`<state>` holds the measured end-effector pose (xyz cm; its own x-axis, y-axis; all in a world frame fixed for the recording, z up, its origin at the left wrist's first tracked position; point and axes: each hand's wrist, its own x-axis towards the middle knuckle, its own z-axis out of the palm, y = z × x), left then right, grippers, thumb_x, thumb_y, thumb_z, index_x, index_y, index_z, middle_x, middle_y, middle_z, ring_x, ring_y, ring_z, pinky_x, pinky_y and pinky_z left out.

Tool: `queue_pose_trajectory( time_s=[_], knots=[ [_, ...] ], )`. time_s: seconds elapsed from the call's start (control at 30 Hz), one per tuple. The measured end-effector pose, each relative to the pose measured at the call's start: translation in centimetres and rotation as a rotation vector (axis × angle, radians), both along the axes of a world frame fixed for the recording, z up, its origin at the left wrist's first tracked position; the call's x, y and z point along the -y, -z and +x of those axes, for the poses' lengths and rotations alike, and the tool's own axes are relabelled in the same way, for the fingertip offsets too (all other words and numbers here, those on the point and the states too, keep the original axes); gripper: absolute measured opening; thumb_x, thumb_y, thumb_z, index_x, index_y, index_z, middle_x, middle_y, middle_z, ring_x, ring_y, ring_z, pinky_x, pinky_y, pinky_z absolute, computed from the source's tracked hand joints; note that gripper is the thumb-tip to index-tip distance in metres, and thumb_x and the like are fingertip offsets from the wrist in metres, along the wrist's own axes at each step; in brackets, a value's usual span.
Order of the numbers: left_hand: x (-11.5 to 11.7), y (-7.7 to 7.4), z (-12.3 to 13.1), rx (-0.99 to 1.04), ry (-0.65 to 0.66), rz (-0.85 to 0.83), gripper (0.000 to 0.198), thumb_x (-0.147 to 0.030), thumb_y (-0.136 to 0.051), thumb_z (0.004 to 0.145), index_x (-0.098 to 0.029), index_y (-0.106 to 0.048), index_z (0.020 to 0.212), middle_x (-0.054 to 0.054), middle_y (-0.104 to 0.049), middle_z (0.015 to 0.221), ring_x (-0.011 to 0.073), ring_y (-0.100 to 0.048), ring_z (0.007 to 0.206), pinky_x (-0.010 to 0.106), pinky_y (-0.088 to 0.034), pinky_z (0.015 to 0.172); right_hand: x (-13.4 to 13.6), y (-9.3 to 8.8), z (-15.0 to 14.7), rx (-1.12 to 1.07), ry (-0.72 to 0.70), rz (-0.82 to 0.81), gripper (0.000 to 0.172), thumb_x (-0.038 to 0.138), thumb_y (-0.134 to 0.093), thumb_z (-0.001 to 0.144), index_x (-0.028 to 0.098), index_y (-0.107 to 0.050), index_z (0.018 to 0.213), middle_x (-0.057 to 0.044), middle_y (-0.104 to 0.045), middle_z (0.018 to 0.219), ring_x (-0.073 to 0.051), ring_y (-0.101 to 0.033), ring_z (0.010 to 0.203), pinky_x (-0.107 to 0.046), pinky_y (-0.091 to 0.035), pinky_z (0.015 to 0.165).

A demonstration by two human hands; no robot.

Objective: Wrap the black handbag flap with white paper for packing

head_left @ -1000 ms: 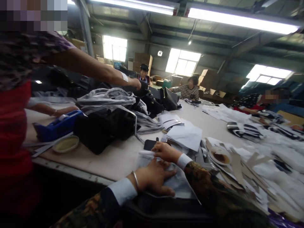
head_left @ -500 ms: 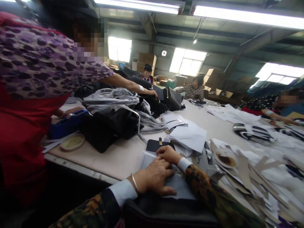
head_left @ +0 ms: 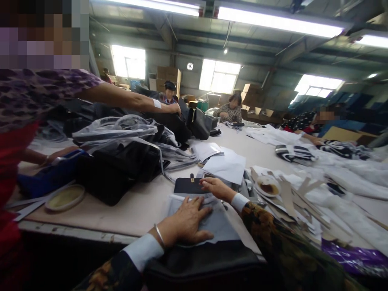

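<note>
My left hand (head_left: 189, 220) lies flat with its fingers spread on a thin grey-white sheet (head_left: 222, 230). My right hand (head_left: 218, 189) is just beyond it, thumb and fingertips pinched together beside a black flap (head_left: 182, 186) that carries a small strap with a gold-coloured clasp (head_left: 192, 179). Whether anything is between those fingertips is too small to make out. The grey-white sheet covers part of a black leather-like bag (head_left: 206, 260), whose near end reaches over the table edge toward me.
Black bags with wrapped handles (head_left: 118, 165) are heaped to the left, by a round dish (head_left: 65, 198) and a blue container (head_left: 50, 169). A co-worker's arm (head_left: 127, 97) reaches over them. White sheets (head_left: 226, 163), a glue dish (head_left: 267, 186) and strips lie right.
My right hand has lifted from beside my left hand and moved slightly away, right of the flap. My left hand stays flat. The camera has turned right; the co-worker still reaches across the bags.
</note>
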<state>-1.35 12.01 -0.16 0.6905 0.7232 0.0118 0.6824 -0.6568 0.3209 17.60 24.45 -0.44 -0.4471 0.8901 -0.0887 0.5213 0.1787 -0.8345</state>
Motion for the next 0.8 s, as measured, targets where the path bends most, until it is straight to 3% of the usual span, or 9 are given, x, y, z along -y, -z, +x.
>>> queue_pose_trajectory(
  time_s=[0.13,0.23,0.33,0.4,0.5,0.8],
  knots=[
    [0.0,-0.3,0.2,-0.025,-0.002,-0.015,0.089,-0.068,-0.064,0.083,-0.026,-0.036,0.156,0.026,-0.033,0.160,0.0465,-0.032,0.148,0.073,-0.022,0.116,0.4,-1.7,3.4,0.095,0.108,0.156,0.037,0.024,-0.044,0.096,0.010,-0.072,0.116,-0.014,-0.077,0.103,-0.022,-0.074,0.087,-0.036,-0.059,0.086],
    [0.0,-0.6,0.4,-0.051,0.001,-0.039,0.089,-0.067,-0.064,0.084,-0.023,-0.036,0.156,0.027,-0.031,0.161,0.0476,-0.030,0.148,0.074,-0.021,0.116,1.5,-2.1,4.6,0.207,0.090,0.242,0.030,0.024,-0.053,0.093,0.014,-0.076,0.109,-0.011,-0.078,0.105,-0.024,-0.072,0.098,-0.035,-0.054,0.095],
    [-0.1,-0.5,0.4,-0.048,0.003,-0.041,0.088,-0.067,-0.064,0.084,-0.022,-0.037,0.155,0.027,-0.029,0.162,0.0486,-0.028,0.149,0.075,-0.019,0.116,2.6,-1.5,4.8,0.353,0.092,0.295,0.030,0.024,-0.060,0.090,0.012,-0.077,0.111,-0.016,-0.075,0.117,-0.028,-0.067,0.113,-0.037,-0.046,0.104],
    [-0.1,-0.2,0.3,-0.025,0.002,-0.032,0.087,-0.068,-0.062,0.085,-0.023,-0.038,0.155,0.027,-0.027,0.163,0.0491,-0.027,0.149,0.074,-0.019,0.117,3.0,-0.7,4.8,0.448,0.097,0.297,0.030,0.025,-0.062,0.089,0.009,-0.077,0.111,-0.019,-0.075,0.114,-0.030,-0.068,0.110,-0.037,-0.047,0.101],
    [0.1,0.2,0.0,0.007,-0.001,-0.024,0.088,-0.073,-0.059,0.085,-0.024,-0.038,0.155,0.026,-0.026,0.164,0.0499,-0.025,0.149,0.073,-0.018,0.117,2.9,0.1,4.9,0.545,0.079,0.279,0.025,0.025,-0.066,0.086,0.011,-0.079,0.103,-0.017,-0.078,0.101,-0.029,-0.071,0.100,-0.033,-0.050,0.092],
    [0.4,0.5,-0.2,0.047,-0.011,-0.012,0.090,-0.080,-0.052,0.085,-0.023,-0.041,0.154,0.025,-0.026,0.164,0.0494,-0.024,0.150,0.074,-0.015,0.118,2.1,1.1,4.0,0.615,0.106,0.320,0.022,0.018,-0.074,0.078,0.011,-0.077,0.099,-0.014,-0.075,0.100,-0.027,-0.069,0.100,-0.031,-0.048,0.087]
  ],
)
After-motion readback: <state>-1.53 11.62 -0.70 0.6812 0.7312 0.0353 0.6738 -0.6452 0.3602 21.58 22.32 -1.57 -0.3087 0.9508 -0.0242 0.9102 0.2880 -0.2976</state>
